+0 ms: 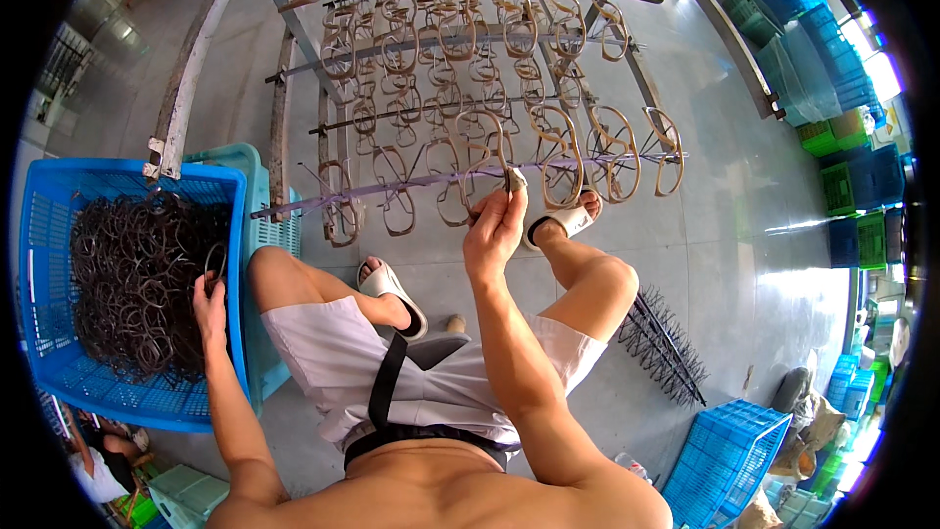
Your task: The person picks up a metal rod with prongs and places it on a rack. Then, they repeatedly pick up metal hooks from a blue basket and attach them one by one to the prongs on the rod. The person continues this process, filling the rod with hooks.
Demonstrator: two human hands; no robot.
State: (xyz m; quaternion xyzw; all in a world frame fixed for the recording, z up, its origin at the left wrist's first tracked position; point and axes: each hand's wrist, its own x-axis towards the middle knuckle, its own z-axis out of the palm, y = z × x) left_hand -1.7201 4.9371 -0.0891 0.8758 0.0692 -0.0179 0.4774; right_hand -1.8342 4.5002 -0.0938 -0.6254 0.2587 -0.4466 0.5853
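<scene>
Centrally, a seated person's right hand (496,230) pinches thumb and fingers together on a looped brown frame (487,118) at the purple bar (377,186), the near edge of a metal rack (283,118) hung with similar frames. The left hand (210,309) reaches over the right-hand rim of a blue crate (44,264), its curled fingers at a dark loop (218,257) above the tangled pile (142,294); whether they grip it, I cannot tell. Any crate markings are too small to read. Grey floor (734,186) stretches from rack to stacked crates (850,186) at far right.
</scene>
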